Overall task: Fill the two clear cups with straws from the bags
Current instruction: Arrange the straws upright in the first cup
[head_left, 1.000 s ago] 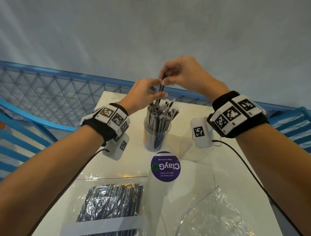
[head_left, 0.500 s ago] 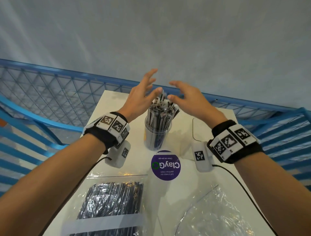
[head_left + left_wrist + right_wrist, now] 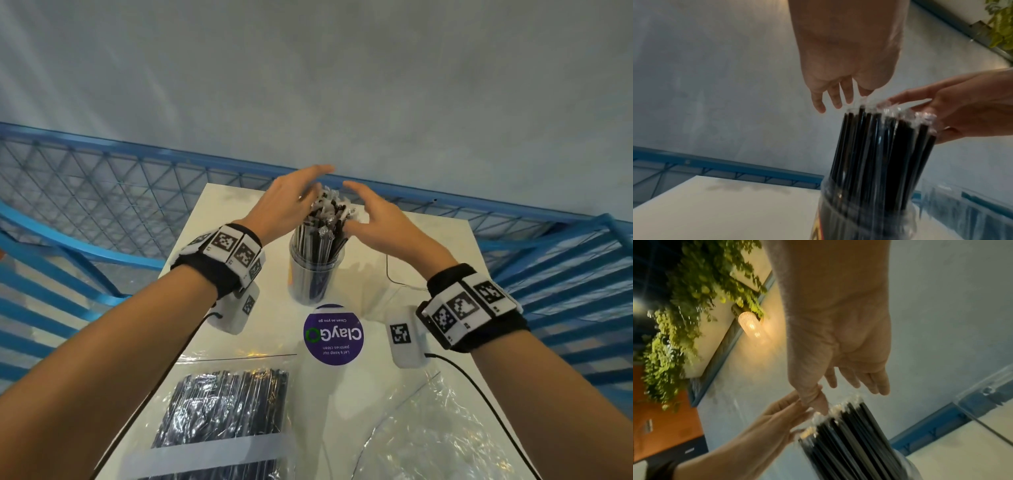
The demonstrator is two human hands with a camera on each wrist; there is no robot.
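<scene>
A clear cup stands in the middle of the white table, packed with black wrapped straws that stick up above its rim. My left hand is open, fingers straight, against the left side of the straw tops. Flat and open too, my right hand touches their right side. The left wrist view shows the straws with my left hand's fingers just above them. In the right wrist view my thumb touches the straw tops. A sealed bag of black straws lies near left.
An empty crumpled clear bag lies at the near right. A round purple ClayGo sticker sits on the table before the cup. A blue metal railing runs behind and beside the table. Black cables trail from my wrists.
One second ago both hands pinched a straw above the cup. They have let go, spread flat and dropped to the sides of the straw tops.
</scene>
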